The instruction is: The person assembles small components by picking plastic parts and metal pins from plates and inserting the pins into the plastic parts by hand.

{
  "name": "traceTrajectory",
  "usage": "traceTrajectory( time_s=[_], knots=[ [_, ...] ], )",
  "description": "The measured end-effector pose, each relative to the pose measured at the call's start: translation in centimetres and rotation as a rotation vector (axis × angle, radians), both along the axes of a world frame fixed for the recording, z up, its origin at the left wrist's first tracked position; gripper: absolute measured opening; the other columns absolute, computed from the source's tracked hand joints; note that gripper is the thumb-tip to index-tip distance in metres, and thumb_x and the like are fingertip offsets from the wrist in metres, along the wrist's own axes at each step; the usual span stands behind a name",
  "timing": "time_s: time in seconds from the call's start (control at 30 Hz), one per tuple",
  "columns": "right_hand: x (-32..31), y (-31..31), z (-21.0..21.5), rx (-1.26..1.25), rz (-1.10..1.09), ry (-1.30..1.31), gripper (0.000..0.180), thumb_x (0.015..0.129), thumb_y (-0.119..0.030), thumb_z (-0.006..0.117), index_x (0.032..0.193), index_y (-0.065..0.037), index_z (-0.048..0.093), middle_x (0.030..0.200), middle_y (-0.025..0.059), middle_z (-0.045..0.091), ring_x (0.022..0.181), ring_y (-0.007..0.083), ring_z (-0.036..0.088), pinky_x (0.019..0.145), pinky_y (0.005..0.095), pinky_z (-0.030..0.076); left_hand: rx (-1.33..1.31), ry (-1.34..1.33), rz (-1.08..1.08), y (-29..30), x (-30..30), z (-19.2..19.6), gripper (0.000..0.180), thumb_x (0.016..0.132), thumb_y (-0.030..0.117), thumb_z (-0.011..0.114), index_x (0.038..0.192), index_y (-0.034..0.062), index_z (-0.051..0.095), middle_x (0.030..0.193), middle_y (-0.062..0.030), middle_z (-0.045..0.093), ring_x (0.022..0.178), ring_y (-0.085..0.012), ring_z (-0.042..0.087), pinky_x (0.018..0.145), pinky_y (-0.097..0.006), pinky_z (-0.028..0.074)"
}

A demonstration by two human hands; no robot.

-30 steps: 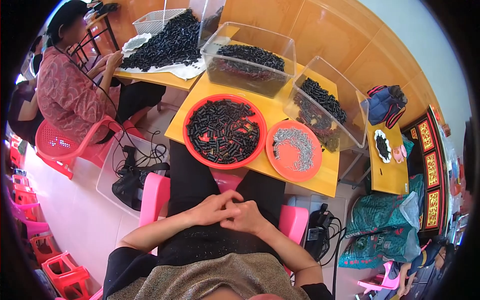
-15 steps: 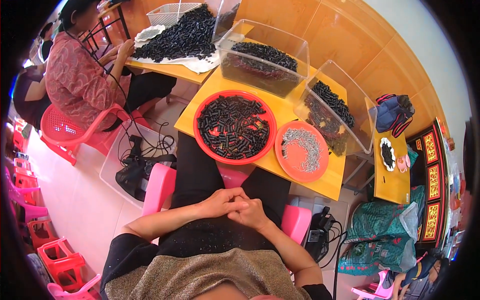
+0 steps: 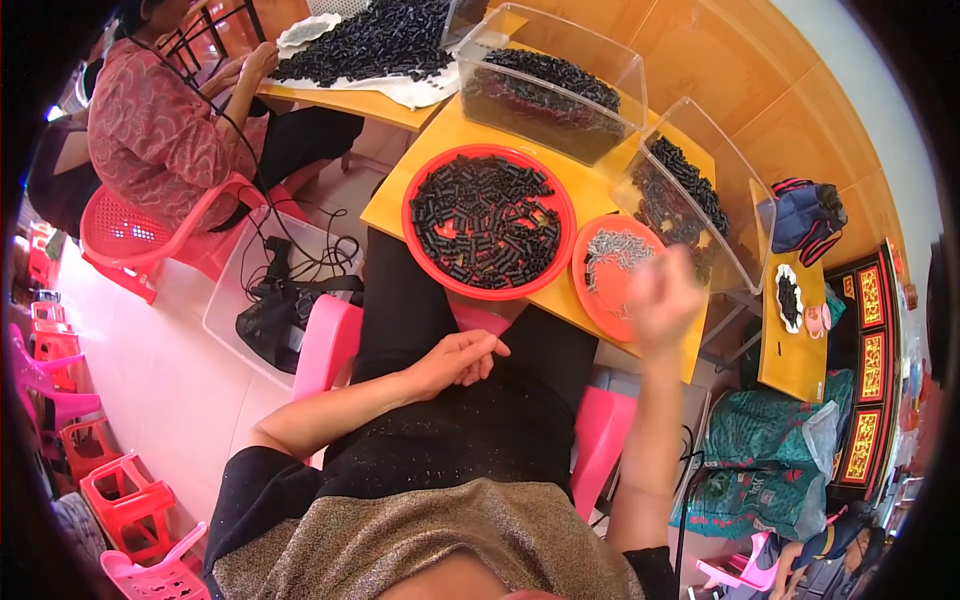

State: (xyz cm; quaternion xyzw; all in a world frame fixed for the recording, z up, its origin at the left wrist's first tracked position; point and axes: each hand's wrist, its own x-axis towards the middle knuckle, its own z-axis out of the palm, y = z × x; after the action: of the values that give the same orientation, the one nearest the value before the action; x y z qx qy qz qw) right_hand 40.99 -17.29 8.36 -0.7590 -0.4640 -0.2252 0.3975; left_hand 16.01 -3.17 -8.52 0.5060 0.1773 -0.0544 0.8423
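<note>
My left hand [image 3: 458, 362] rests above my lap with its fingers curled together; anything inside them is hidden. My right hand [image 3: 668, 302] is raised in front of the right edge of an orange-red plate [image 3: 608, 312], smeared by motion, so its fingers cannot be read. Small silvery metal pins [image 3: 622, 250] lie on that plate, mostly along its far side. Left of it, a round red tray [image 3: 412, 240] holds many short black tubular pieces [image 3: 485, 215]. Both stand on a yellow table [image 3: 388, 208] in front of my knees.
Two clear plastic bins, one at the back [image 3: 555, 130] and one at the right [image 3: 745, 262], hold more black pieces. A co-worker [image 3: 160, 150] sits at the left by a black heap [image 3: 375, 45]. Pink chair arms [image 3: 330, 345] flank me. A small side table [image 3: 790, 360] stands right.
My hands, clasped together before, have come apart. The right one has swung up and right to the plate, while the left stays over my lap. The view has shifted slightly.
</note>
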Motion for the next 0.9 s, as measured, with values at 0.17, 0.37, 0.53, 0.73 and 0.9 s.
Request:
traceTrajectory(
  time_s=[0.17, 0.37, 0.53, 0.73, 0.9],
  knots=[
    [10.5, 2.2, 6.3, -0.189, -0.624, -0.072, 0.049, 0.103, -0.050, 0.064, 0.124, -0.006, 0.067, 0.086, 0.0232, 0.075, 0.088, 0.0439, 0.074, 0.075, 0.0560, 0.055, 0.009, 0.028, -0.017, 0.0, 0.3, 0.6, 0.037, 0.113, 0.042, 0.055, 0.121, 0.0085, 0.069, 0.079, 0.0042, 0.060, 0.060, -0.0024, 0.050, 0.053, -0.020, 0.036],
    [8.2, 8.9, -6.1, -0.411, -0.046, 0.097, 0.015, 0.095, -0.023, 0.075, 0.100, -0.010, 0.081, 0.094, 0.0193, 0.076, 0.093, 0.0412, 0.074, 0.079, 0.0520, 0.059, -0.007, 0.036, -0.023, 0.2, 0.5, 0.1, 0.033, 0.112, 0.039, 0.059, 0.120, 0.0087, 0.069, 0.080, 0.0047, 0.060, 0.061, -0.0021, 0.050, 0.054, -0.019, 0.035],
    [6.4, 13.5, -9.8, -0.529, -0.037, 0.136, 0.016, 0.091, -0.022, 0.078, 0.093, -0.006, 0.081, 0.098, 0.0212, 0.076, 0.090, 0.0424, 0.074, 0.079, 0.0527, 0.059, 0.013, 0.060, -0.013, 0.4, 0.3, 0.2, 0.033, 0.111, 0.039, 0.061, 0.120, 0.0085, 0.069, 0.080, 0.0046, 0.060, 0.062, -0.0026, 0.050, 0.055, -0.019, 0.036],
    [6.7, 15.1, -11.5, -0.718, -0.133, 0.119, 0.019, 0.090, -0.023, 0.080, 0.096, -0.005, 0.081, 0.098, 0.0223, 0.077, 0.094, 0.0424, 0.074, 0.085, 0.0531, 0.058, 0.021, 0.062, -0.031, 0.3, 0.6, 0.3, 0.031, 0.112, 0.036, 0.059, 0.121, 0.0091, 0.070, 0.081, 0.0046, 0.061, 0.063, -0.0029, 0.051, 0.054, -0.019, 0.036],
    [4.8, 12.5, -10.2, -0.545, -0.118, 0.096, 0.022, 0.090, -0.020, 0.080, 0.099, 0.000, 0.079, 0.097, 0.0238, 0.077, 0.092, 0.0433, 0.075, 0.083, 0.0513, 0.060, 0.086, -0.037, 0.053, 0.3, 0.8, 1.8, 0.028, 0.111, 0.030, 0.061, 0.124, 0.0057, 0.068, 0.081, 0.0044, 0.059, 0.065, -0.0032, 0.050, 0.059, -0.020, 0.040]
  ],
)
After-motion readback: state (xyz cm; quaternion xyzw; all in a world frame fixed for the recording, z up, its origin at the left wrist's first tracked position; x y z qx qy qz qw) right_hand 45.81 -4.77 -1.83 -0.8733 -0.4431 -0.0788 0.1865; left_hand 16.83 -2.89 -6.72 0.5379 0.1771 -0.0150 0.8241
